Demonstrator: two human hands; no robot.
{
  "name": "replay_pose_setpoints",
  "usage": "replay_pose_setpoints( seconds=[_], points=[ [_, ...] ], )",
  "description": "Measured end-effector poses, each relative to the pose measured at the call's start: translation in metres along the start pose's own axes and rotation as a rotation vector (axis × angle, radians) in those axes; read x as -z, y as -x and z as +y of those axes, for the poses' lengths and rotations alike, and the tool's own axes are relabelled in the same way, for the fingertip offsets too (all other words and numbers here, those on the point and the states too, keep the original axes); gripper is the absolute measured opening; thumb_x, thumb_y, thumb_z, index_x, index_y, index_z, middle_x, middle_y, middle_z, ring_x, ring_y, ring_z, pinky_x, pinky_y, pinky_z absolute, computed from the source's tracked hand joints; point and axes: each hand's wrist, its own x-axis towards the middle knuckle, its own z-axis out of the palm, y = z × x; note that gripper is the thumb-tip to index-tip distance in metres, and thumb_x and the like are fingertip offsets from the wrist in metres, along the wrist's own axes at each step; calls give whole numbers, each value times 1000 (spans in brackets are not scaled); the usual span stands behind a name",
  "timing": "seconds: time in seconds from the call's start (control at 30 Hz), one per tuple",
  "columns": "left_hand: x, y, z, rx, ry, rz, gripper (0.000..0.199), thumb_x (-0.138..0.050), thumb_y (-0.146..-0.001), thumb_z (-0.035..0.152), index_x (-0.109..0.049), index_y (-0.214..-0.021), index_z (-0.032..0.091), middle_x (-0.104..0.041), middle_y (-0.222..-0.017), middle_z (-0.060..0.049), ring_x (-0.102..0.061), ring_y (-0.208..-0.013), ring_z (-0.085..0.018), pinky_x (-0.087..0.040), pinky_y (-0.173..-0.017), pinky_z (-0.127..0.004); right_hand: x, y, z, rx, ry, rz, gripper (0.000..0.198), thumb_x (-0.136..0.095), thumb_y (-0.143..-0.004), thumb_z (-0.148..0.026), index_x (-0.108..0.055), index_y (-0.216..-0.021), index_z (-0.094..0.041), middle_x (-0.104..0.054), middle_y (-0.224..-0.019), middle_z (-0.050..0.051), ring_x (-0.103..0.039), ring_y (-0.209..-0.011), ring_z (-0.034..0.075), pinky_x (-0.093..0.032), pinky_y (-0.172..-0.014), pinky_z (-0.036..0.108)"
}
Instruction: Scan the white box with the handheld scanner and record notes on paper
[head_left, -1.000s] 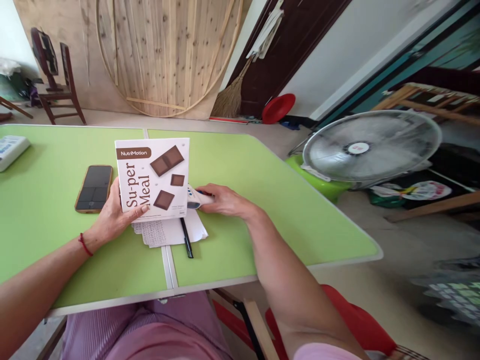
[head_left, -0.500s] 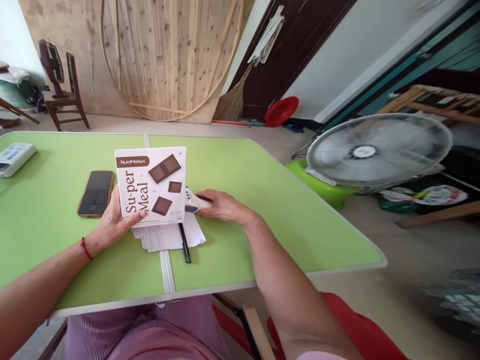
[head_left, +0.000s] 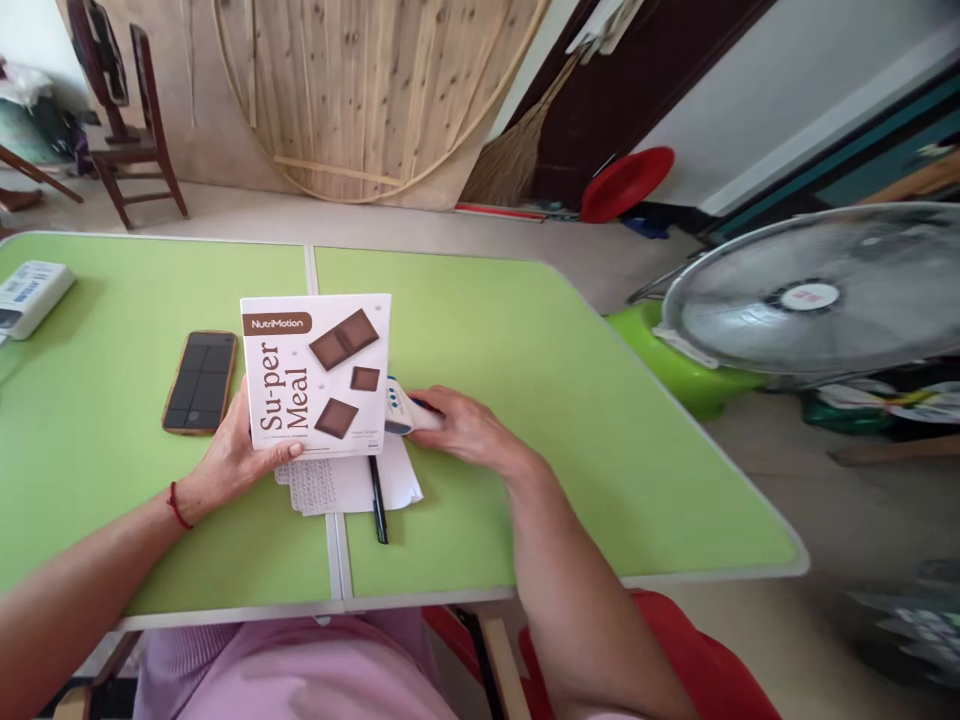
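Evidently, the white, squarish cardboard box [head_left: 274, 355] is held up facing the wearer over the middle of the light-green, pale-edged counter [head_left: 600, 440]. Its front bears a brown label reading "NutriMotion" at the upper left, "Su-per Meal" in brown letters running sideways up the left side, and three brown chocolate pieces: a large two-part bar, a small square and a mid-sized square. The left hand [head_left: 240, 440] has hold of its lower left corner, thumb across the front, the other fingers hidden behind. The right hand [head_left: 469, 425] has its fingers closed around a white handheld device with blue buttons [head_left: 411, 409], its front end at the box's right edge. Below the box lie white sheets of paper, partly covered with writing [head_left: 337, 488], and a slim black pen [head_left: 380, 515]; whether the box touches them, I cannot tell. A dark-screened phone in a brown-edged case [head_left: 200, 382] lies left of the box.
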Motion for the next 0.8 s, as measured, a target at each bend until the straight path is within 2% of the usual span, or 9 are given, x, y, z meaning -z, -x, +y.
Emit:
replay_pose_setpoints(
  seconds=[0.2,0.33,0.43,0.5,0.53,0.67,0.7,0.8],
  points=[
    [1,3,1,41,-1,-1,74,-64,-85,60,-39,-142,21,-54,-130,-15,-47,-130,-36,-40,-110,-57,0,3,-4,-101,-109,32,40,-68,-73,-30,-67,-112,-22,-73,-105,8,-67,-92,25,-51,-79,35],
    [2,6,0,36,-50,-12,74,-63,-87,58,-35,-145,22,-49,-138,-17,-46,-130,-37,-39,-109,-59,20,18,-18,-191,-392,272,46,-72,-68,-36,-63,-110,-19,-71,-106,12,-66,-90,27,-53,-77,39],
    [3,6,1,51,-47,-19,74,-63,-86,58,-36,-145,22,-50,-135,-17,-46,-130,-37,-40,-109,-59,32,39,-46,-123,-665,426,46,-76,-66,-47,-61,-103,-23,-70,-92,7,-64,-77,23,-52,-66,37],
    [3,6,2,61,-42,-23,73,-63,-86,58,-36,-145,22,-50,-136,-16,-47,-129,-37,-41,-108,-58,28,54,-71,-33,-891,379,39,-76,-67,-52,-59,-89,-25,-63,-75,2,-57,-63,19,-48,-57,35],
    [3,6,2,63,-38,-25,73,-63,-87,58,-37,-144,22,-49,-137,-16,-47,-130,-36,-41,-108,-58,23,61,-85,-6,-1045,331,39,-75,-67,-54,-59,-89,-25,-61,-71,1,-54,-58,17,-46,-54,34],
    [2,7,1,47,-18,-27,70,-64,-86,57,-39,-142,23,-51,-133,-15,-45,-131,-37,-41,-109,-58,-17,82,-130,-64,-1619,146,38,-73,-72,-54,-59,-93,-25,-55,-64,-4,-43,-47,11,-35,-46,28],
    [2,7,0,45,-13,-30,70,-65,-86,57,-39,-141,23,-52,-131,-14,-45,-132,-37,-40,-110,-58,-27,85,-136,-88,-1673,96,36,-74,-72,-53,-59,-88,-24,-54,-63,-4,-43,-48,10,-35,-47,27],
    [1,8,-1,53,-2,-25,70,-66,-85,56,-39,-141,23,-53,-130,-14,-45,-132,-37,-41,-109,-59,-46,87,-143,-143,-1653,-31,32,-77,-71,-43,-57,-83,-22,-56,-63,-4,-46,-52,10,-36,-52,27]
  ],
)
